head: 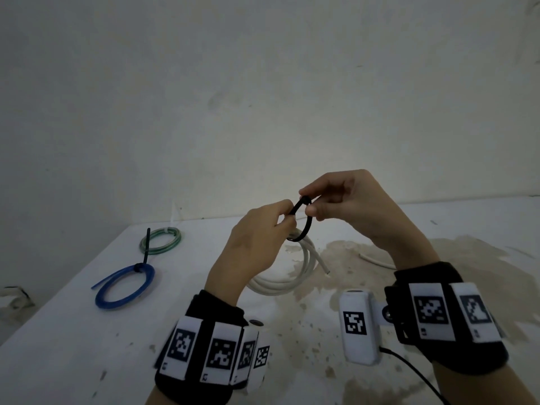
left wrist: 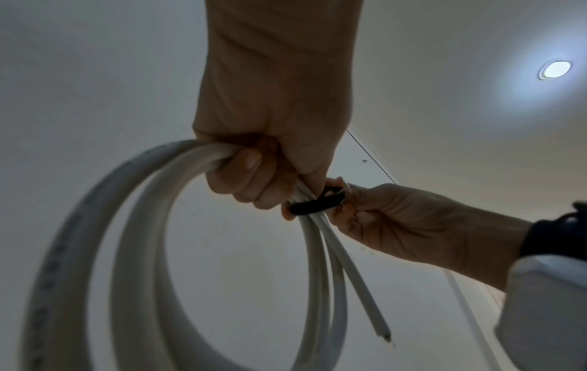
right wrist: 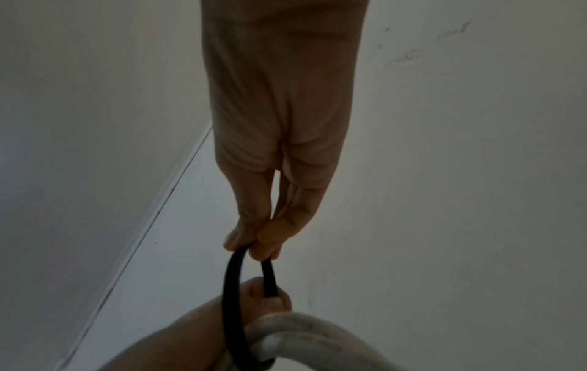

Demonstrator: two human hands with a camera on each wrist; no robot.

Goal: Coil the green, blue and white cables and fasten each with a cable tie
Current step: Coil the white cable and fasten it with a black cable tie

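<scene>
The white cable (head: 280, 285) is coiled, and my left hand (head: 287, 217) holds it up off the table, fingers curled round its strands (left wrist: 133, 226). A black cable tie (head: 304, 226) loops round the bundle just below that grip (left wrist: 314, 203). My right hand (head: 309, 203) pinches the top of the tie's loop between thumb and fingers (right wrist: 254, 243). My left fingertips (right wrist: 267, 298) also touch the tie's strap beside the cable (right wrist: 317, 326). The green coil (head: 177, 238) and the blue coil (head: 112, 307) lie at the left, each with a black tie on it.
The white table (head: 87, 331) is stained brown at the right and front. A short loose piece of white cable (head: 377, 260) lies beyond my right wrist. A plain wall stands close behind the table, and the table's left edge runs diagonally.
</scene>
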